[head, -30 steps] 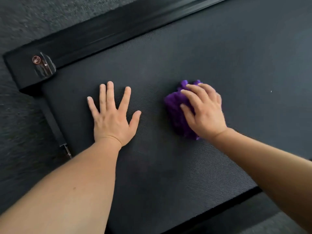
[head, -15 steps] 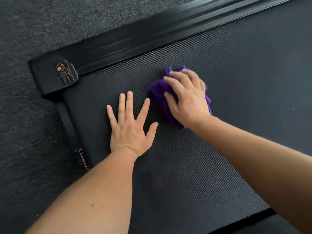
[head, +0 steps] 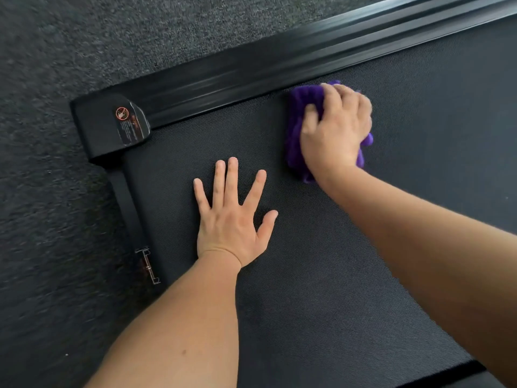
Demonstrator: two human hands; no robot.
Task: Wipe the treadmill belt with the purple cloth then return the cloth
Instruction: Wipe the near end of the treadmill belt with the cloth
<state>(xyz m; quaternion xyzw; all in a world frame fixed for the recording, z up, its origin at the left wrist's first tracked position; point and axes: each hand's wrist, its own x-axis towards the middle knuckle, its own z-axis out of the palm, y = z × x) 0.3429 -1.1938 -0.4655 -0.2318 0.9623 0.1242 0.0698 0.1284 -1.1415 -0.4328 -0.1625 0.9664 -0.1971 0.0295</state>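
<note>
Nearby, side rail [head: 279, 65], warning sticker [head: 130, 126], carpet [head: 56, 191]

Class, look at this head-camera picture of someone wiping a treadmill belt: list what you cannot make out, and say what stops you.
1. Most of the purple cloth: covered by the right hand.
2. Small print on the warning sticker: too small and blurred.
3. Right-hand fingers: motion-blurred.
4. The treadmill belt: cut off at the picture's right and bottom edges.
5. Belt under the flat left hand: hidden.
</note>
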